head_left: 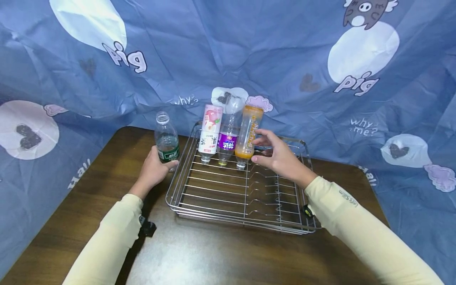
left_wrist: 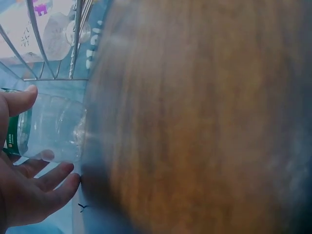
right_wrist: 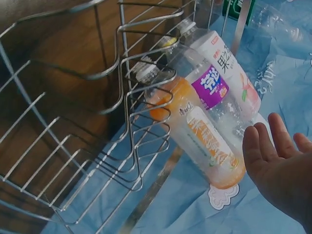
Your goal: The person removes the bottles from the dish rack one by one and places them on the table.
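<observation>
The clear plastic bottle with the green label (head_left: 168, 144) was in the left hand (head_left: 156, 169), just outside the back left corner of the shiny metal wire rack (head_left: 246, 220). The left thumb went round one side of it and the fingers curled round the other, so that hand held the bottle. Its long way ran up and down, with the neck on top. I could not tell if its bottom touched the brown wooden table (head_left: 249, 257).

Three more plastic bottles leaned side by side at the back edge of the rack, upside down, caps low and bottoms high. The pink and white bottle (head_left: 210, 130) was on the left, so it was the closest one to the green-label bottle. The clear bottle with the purple label (head_left: 228, 141) was in the middle. The see-through bottle with orange ends (head_left: 248, 130) was on the right.

The right hand (head_left: 279, 156) was just beside the orange-ended bottle, with its fingers a bit spread and bent, gripping nothing. I could not tell if the fingertips touched it. From that hand, the green-label bottle was off to the left, past all three leaning bottles. The left hand was much nearer to it.
</observation>
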`<state>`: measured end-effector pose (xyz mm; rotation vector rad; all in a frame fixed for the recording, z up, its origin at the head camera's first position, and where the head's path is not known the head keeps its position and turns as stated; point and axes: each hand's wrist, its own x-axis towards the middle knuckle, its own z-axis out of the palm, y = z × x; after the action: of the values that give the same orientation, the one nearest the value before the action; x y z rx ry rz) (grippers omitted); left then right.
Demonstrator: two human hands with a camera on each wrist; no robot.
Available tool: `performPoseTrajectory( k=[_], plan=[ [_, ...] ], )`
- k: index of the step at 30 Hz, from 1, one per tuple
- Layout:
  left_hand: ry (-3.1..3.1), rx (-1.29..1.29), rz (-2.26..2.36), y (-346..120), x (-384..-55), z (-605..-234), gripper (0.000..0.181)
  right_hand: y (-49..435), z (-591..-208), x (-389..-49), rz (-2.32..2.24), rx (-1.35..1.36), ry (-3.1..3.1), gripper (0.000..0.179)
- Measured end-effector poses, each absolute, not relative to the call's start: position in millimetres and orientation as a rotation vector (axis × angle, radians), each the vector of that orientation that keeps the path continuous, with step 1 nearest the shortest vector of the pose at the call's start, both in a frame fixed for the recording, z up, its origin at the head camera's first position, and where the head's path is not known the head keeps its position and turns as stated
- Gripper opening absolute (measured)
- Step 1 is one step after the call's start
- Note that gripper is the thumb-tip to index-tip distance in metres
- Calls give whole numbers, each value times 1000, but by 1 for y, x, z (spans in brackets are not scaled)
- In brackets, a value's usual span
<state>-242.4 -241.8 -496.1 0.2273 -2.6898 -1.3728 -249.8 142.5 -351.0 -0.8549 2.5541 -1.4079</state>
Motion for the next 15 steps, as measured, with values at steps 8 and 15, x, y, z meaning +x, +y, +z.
performPoseTrajectory(
  k=[8, 15],
  plan=[
    [-2675, 220, -1378, -240, -244, -493, 74, 144, -350, -254, -1312, -882, 2621, 75],
    [-2685, 211, -1390, -242, -240, -495, 75, 147, -350, -257, -1071, -946, 2758, 80]
  ],
)
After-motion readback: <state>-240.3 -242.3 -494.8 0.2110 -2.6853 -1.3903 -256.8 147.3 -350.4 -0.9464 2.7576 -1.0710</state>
